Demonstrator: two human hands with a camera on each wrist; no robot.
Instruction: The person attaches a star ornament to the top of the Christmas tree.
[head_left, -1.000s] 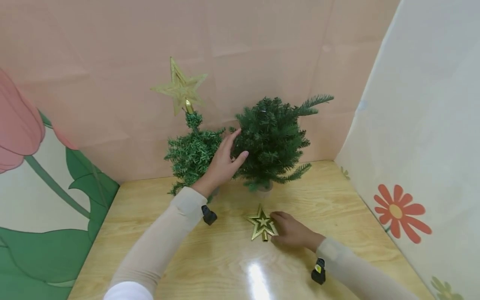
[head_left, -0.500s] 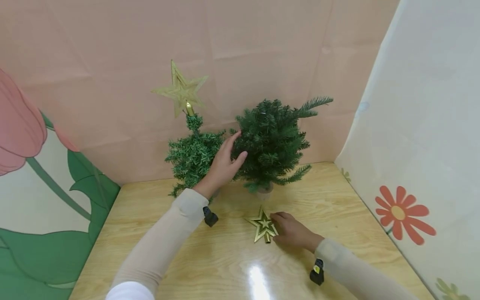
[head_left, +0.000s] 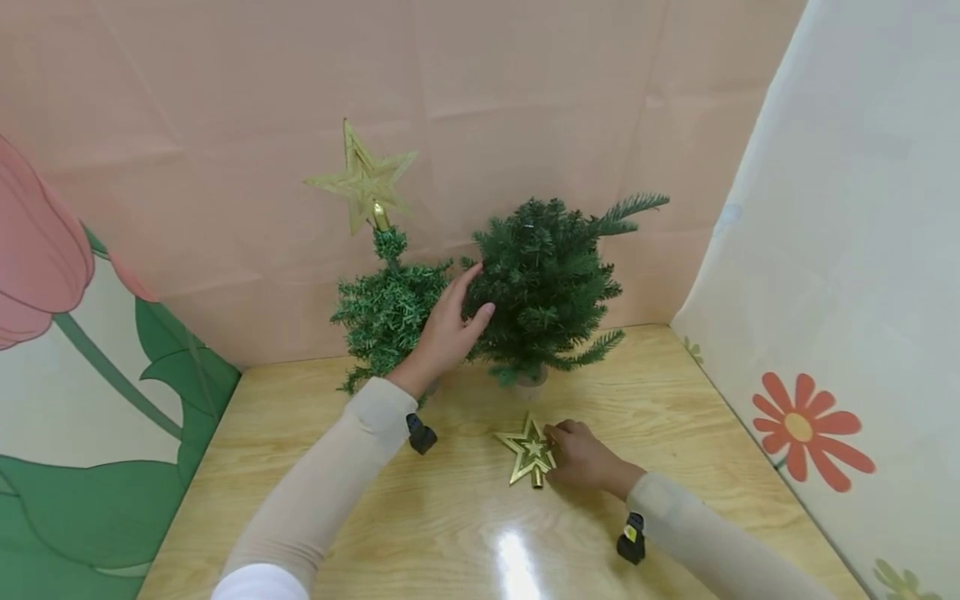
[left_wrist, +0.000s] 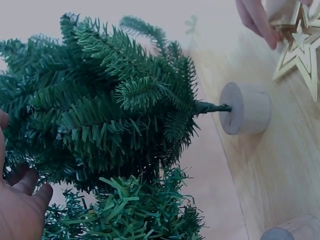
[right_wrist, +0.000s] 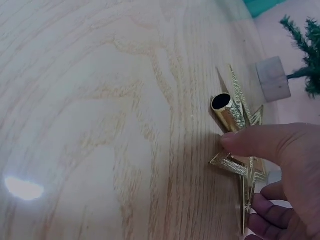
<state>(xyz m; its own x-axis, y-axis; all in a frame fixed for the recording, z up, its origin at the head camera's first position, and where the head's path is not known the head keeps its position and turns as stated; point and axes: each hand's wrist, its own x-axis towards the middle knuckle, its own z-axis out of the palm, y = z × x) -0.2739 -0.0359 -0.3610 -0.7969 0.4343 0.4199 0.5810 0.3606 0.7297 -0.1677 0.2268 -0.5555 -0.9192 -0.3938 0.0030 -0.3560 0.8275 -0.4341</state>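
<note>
My left hand [head_left: 448, 327] reaches to the left side of the dark green tree [head_left: 543, 283], fingers loosely spread among its branches; the left wrist view shows the palm [left_wrist: 20, 207] beside the foliage. My right hand [head_left: 588, 458] pinches the right side of a gold star [head_left: 525, 450] low over the table, thumb [right_wrist: 245, 144] on one face and fingers behind. The star's hollow tube [right_wrist: 227, 112] points towards me. Another gold star [head_left: 363, 179] tops the lighter green tree [head_left: 386, 312], which stands partly behind my left forearm.
Both trees stand at the back of the wooden table [head_left: 450, 533], near the pink backdrop [head_left: 525, 100]. The dark tree has a round wooden base [left_wrist: 247, 109]. A flowered cloth [head_left: 817, 275] hangs at the right, and a tulip-printed cloth [head_left: 75, 400] at the left.
The star by my right hand has shifted slightly to the right, and the fingers have drawn closer around its edge. My left hand has stayed nearly still at the dark tree.
</note>
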